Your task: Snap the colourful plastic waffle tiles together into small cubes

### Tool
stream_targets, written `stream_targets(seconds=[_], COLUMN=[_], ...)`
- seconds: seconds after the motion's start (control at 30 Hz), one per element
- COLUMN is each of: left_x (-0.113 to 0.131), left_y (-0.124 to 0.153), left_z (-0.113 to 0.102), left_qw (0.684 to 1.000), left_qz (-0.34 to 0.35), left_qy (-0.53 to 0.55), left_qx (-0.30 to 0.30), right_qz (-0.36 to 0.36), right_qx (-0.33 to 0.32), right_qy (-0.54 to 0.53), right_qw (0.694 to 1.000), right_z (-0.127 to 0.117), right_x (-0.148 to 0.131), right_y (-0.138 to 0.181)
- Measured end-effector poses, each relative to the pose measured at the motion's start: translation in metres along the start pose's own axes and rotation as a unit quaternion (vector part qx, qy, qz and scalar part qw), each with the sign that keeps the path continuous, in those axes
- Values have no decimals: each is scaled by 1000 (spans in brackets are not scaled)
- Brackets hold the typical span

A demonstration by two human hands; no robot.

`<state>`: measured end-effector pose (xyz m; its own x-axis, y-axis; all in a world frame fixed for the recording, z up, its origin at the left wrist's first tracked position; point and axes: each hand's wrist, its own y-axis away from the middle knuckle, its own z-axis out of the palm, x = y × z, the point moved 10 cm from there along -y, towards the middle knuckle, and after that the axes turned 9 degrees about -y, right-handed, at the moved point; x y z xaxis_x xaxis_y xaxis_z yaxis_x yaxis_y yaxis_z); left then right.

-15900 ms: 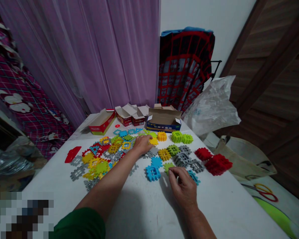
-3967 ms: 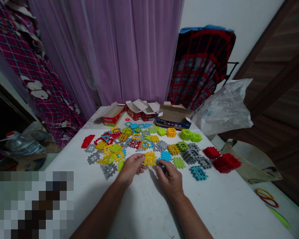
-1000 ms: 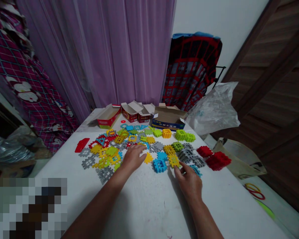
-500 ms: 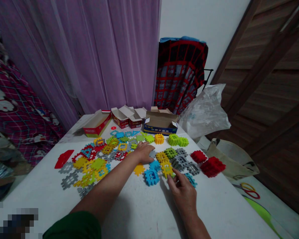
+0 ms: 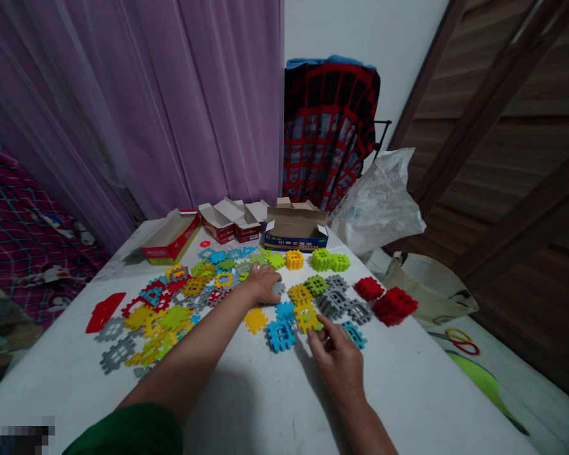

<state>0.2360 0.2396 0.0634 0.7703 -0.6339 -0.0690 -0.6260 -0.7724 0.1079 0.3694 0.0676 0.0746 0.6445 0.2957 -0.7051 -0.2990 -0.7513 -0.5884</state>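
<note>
Many colourful interlocking plastic tiles [image 5: 170,303] lie spread on a white table [image 5: 265,404]. My left hand [image 5: 264,284] reaches into the pile, fingers curled down onto a grey tile [image 5: 279,288]. My right hand [image 5: 334,357] pinches the near edge of a yellow assembled block [image 5: 307,315], with a green tile [image 5: 318,327] at its fingertips. Between the hands are a blue assembled block [image 5: 280,333] and a flat yellow tile [image 5: 254,320].
Red blocks [image 5: 395,306], grey blocks [image 5: 336,303] and green cubes [image 5: 329,260] sit to the right. Open cardboard boxes [image 5: 296,230] line the far edge. A plastic bag [image 5: 379,202] hangs off the right side. Scissors [image 5: 459,341] lie on the floor.
My left hand has drawn slightly back and left among the tiles. My right hand has closed in on the yellow block. The camera has swung right.
</note>
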Motion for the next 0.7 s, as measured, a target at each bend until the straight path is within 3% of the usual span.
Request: stream_targets(seconds=[0.43,0.7], left_x=[8,-3], left_y=[-5,-3], left_z=[-3,-1], left_qw=[996,990], left_qz=[21,5], left_qy=[-69,-109], left_qx=[-60,-90], right_qz=[0,10], right_qx=[-8,-16], right_qy=[-11,-20], right_qw=[1000,1000], right_z=[4,5], right_x=[-3,-3], right_y=[2,3])
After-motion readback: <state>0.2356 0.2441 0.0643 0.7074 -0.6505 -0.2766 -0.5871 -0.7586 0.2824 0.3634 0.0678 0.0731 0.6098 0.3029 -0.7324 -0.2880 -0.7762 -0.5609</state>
